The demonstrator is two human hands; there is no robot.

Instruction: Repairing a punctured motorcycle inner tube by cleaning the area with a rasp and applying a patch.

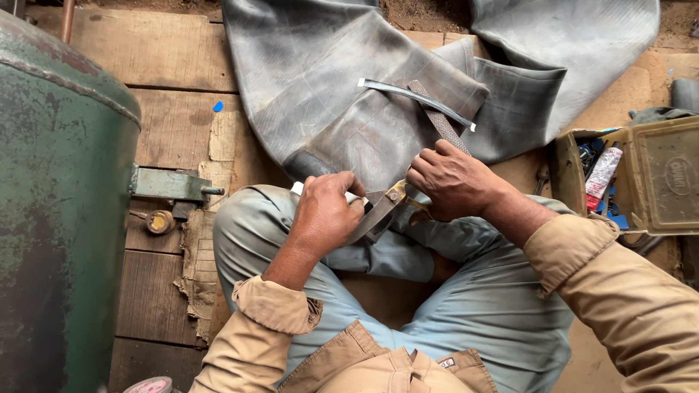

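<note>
1. A white and red tube (603, 175) stands in the open tool box (641, 182) at right.
2. The left hand (325, 212) is closed around scissors (378, 211); their handles are hidden.
3. The right hand (453, 178) grips a rough file (437, 120) above the lap.
4. The grey inner tube (328, 80) lies ahead on the planks; a green tank (58, 204) stands left.

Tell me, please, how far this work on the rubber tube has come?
Done: a large grey inner tube lies spread on the wooden floor, and a thin cut strip rests on it. In hand: the left hand and right hand work scissors over the lap; a rasp lies nearby. Left: the tube shows no patch; the glue tube sits in the box.
</note>
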